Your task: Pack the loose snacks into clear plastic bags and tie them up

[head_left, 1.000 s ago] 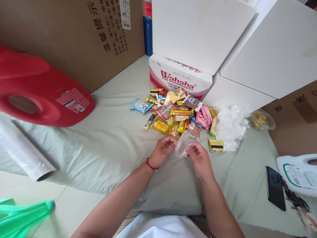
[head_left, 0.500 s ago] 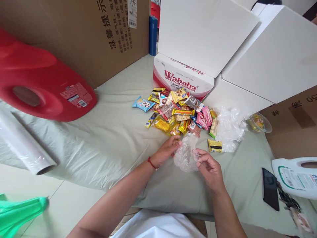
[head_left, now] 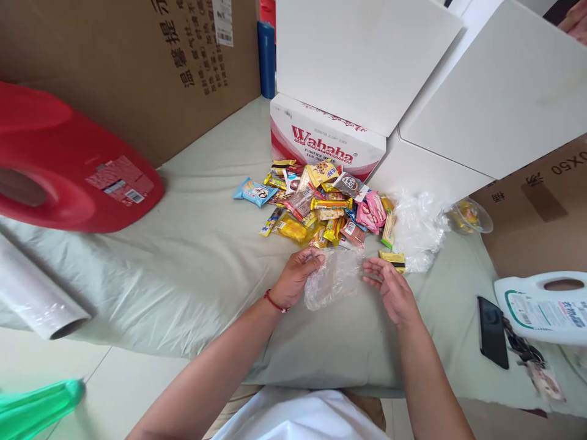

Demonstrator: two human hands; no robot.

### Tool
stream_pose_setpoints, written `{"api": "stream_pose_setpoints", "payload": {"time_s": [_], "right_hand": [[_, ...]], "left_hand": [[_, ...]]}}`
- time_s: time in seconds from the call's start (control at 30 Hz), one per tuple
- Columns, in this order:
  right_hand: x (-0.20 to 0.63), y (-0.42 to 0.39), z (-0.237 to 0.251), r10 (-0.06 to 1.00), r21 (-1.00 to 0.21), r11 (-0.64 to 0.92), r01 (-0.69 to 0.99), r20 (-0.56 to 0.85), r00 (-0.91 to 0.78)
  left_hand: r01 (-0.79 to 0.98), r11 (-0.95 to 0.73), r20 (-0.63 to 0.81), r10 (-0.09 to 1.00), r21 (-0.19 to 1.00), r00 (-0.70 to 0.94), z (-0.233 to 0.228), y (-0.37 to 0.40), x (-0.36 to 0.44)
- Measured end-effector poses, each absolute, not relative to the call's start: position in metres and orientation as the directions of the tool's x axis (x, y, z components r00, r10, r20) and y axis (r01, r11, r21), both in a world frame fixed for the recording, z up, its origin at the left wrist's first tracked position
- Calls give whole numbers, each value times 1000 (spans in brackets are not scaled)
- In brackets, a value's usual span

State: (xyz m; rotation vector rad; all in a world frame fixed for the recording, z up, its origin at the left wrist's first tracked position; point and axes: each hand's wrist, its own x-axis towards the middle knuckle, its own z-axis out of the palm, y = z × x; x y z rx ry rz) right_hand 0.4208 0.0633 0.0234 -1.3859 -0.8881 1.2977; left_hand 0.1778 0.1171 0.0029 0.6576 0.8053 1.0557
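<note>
My left hand [head_left: 300,272] pinches the upper left edge of a clear plastic bag [head_left: 337,278], which hangs spread out over the green sheet. At the bag's right side my right hand [head_left: 389,286] has its fingers stretched and apart, close to the bag's edge but seemingly not gripping it. Just beyond both hands lies a heap of wrapped snacks [head_left: 321,205], with a blue packet [head_left: 255,192] at its left end. A yellow and black packet [head_left: 392,261] rests behind my right fingers, partly covered by them.
Crumpled clear bags [head_left: 417,229] lie right of the heap, beside a clear plastic tub [head_left: 470,216]. A Wahaha carton [head_left: 328,137] stands behind. A red jug [head_left: 68,165] and film roll [head_left: 39,290] are left; a phone [head_left: 493,332] and white jug [head_left: 545,308] are right.
The bag has gone from bunched to spread flatter. My right hand has let go of its edge and its fingers have opened. The view has shifted slightly.
</note>
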Motion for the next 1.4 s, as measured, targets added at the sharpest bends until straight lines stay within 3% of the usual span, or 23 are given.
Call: {"api": "stream_pose_setpoints", "payload": {"time_s": [0.2, 0.3, 0.37, 0.47, 0.53, 0.6, 0.7, 0.8, 1.0, 1.2, 1.3, 1.4], "right_hand": [[409, 103, 21, 930, -905, -315, -287, -355, 99], [406, 106, 27, 946, -927, -317, -200, -323, -2], [405, 105, 33, 953, -943, -303, -139, -299, -51], [402, 100, 40, 953, -942, -303, -142, -300, -42], [399, 95, 43, 956, -942, -293, -160, -294, -17], [394, 88, 46, 960, -945, -275, -177, -279, -4], [382, 76, 49, 972, -955, -233, -184, -235, -7], [370, 65, 49, 983, -977, -179, -118, -175, -49], [379, 57, 51, 983, -986, -88, -144, -109, 146], [417, 51, 51, 940, -959, -153, -237, -215, 264], [428, 47, 49, 922, -957, -191, -218, -251, 295], [432, 46, 44, 923, -965, -228, -133, -258, 285]], "left_hand": [[-522, 480, -350, 876, 705, 333, 3, 119, 175], [-496, 504, -360, 860, 707, 361, 1, 121, 174], [-469, 432, -310, 896, 770, 317, 1, 123, 174], [-388, 172, -158, 985, 906, 68, 7, 118, 174], [-244, 17, -65, 980, 970, -190, 17, 105, 173], [-101, -37, 2, 946, 994, -323, 30, 87, 175], [-56, -3, -3, 993, 998, -118, 48, 62, 188], [-126, 84, -75, 994, 988, 77, 54, 53, 206], [-358, 171, -190, 982, 918, -18, 39, 64, 196], [-532, 286, -356, 934, 797, -32, 41, 64, 149], [-447, 273, -357, 927, 852, -114, 37, 65, 129], [-251, 290, -337, 926, 924, -170, 22, 68, 111]]}}
